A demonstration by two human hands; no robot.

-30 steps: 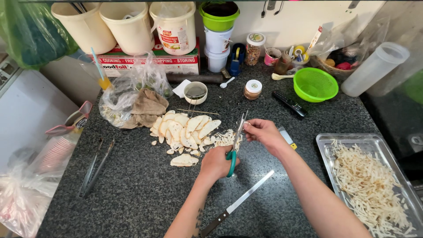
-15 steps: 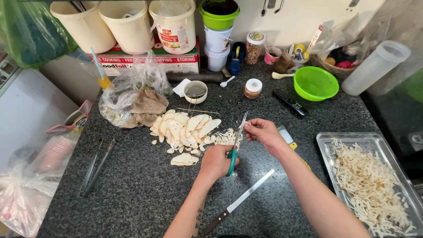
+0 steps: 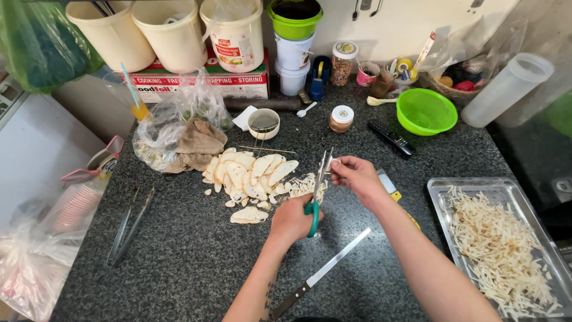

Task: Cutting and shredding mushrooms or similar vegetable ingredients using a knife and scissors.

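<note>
Little has shifted since the earlier frames: both hands hold the same pose over the dark speckled surface [image 3: 196, 262], the scissors tilted a touch more upright. The left hand [image 3: 292, 219] is closed around the green handles of the scissors [image 3: 317, 189], blades pointing up and away. The right hand [image 3: 354, 174] pinches something small against the blade tips; what it grips is too small to make out. Just left of the blades lies a pile of pale slices [image 3: 247, 176], with thin cut strips [image 3: 305, 186] beside the scissors, partly hidden by the left hand. A knife [image 3: 325, 271] lies near the left forearm, its handle cut off by the arm. At the right, a metal tray [image 3: 441, 191] holds shredded strips and runs out of view. A green colander [image 3: 426, 111], a remote [image 3: 390, 137], tongs [image 3: 128, 226] and a plastic bag [image 3: 173, 128] over a brown cloth sit around. 3 cream tubs line the wall.
</note>
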